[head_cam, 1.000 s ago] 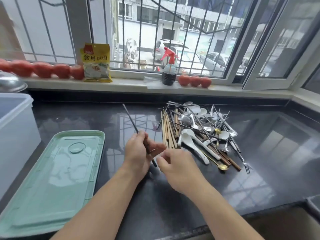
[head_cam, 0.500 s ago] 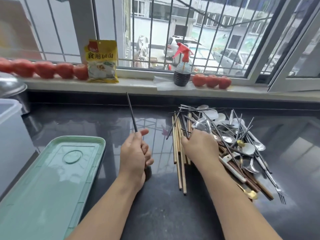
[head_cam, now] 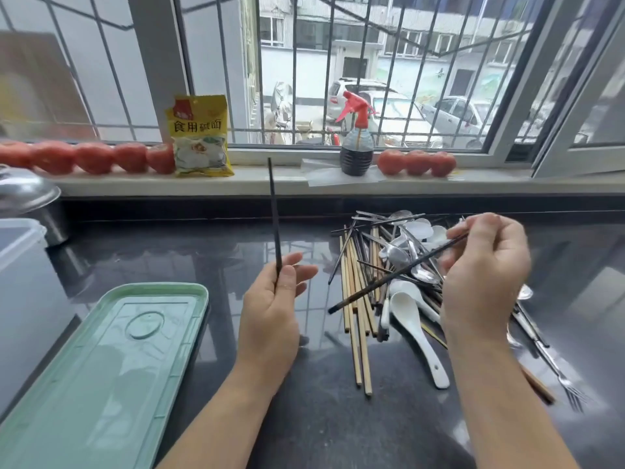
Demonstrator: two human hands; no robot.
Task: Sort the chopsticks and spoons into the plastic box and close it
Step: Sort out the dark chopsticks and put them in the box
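My left hand (head_cam: pixel 272 309) holds one dark chopstick (head_cam: pixel 274 218) upright above the black counter, thumb against it and fingers partly spread. My right hand (head_cam: pixel 483 279) pinches a second dark chopstick (head_cam: pixel 395 274), lifted slantwise over the pile of cutlery (head_cam: pixel 382 265). That pile holds wooden chopsticks (head_cam: pixel 355 316), white ceramic spoons (head_cam: pixel 414 330), metal spoons and a fork (head_cam: pixel 571 390). The translucent plastic box (head_cam: pixel 20 265) stands at the far left, open. Its green lid (head_cam: pixel 101 374) lies flat on the counter beside it.
A metal pot with a lid (head_cam: pixel 30 204) sits behind the box. On the windowsill stand a row of tomatoes (head_cam: pixel 88 157), a yellow bag (head_cam: pixel 199 137), a spray bottle (head_cam: pixel 356 143) and more tomatoes (head_cam: pixel 416 162). The dark counter (head_cam: pixel 189 252) is bare between lid and pile.
My right hand reached into the pile and has lifted out a second dark chopstick. My left hand has raised its chopstick more upright.
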